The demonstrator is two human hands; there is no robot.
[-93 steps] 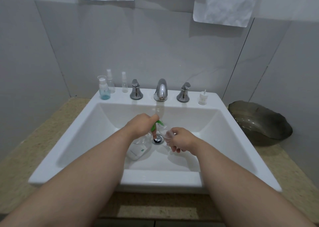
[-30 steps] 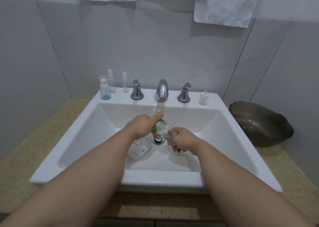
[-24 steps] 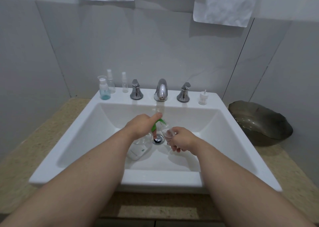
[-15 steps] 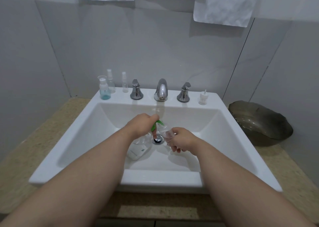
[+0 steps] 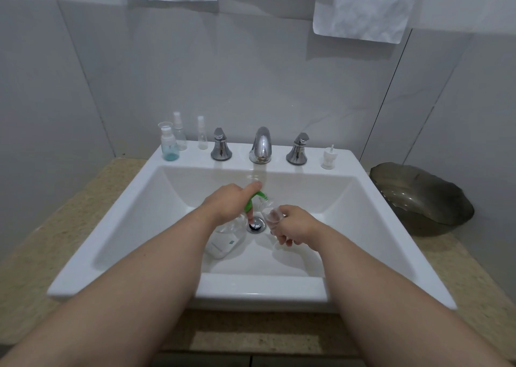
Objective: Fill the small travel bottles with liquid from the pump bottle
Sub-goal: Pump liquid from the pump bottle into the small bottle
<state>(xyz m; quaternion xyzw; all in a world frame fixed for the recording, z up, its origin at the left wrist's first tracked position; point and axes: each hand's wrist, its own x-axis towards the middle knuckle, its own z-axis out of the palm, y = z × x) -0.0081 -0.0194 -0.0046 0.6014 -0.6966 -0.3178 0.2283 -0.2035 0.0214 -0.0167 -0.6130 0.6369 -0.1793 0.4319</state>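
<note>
Between the two hands, over the drain (image 5: 255,225), a clear travel bottle (image 5: 272,213) is held in the curled fingers of the right hand (image 5: 296,227), with its mouth just under the green nozzle (image 5: 252,202). Beside it the left hand (image 5: 226,202) grips the tilted pump bottle (image 5: 226,241), with the forefinger on the pump head. Filling seems under way, but I cannot tell the level. Beyond the left hand, on the sink rim (image 5: 349,157), three small bottles (image 5: 178,137) wait, and one holds a little blue liquid. The basin walls are well apart from both hands. Only the faucet (image 5: 261,146) is near, past the forefinger.
</note>
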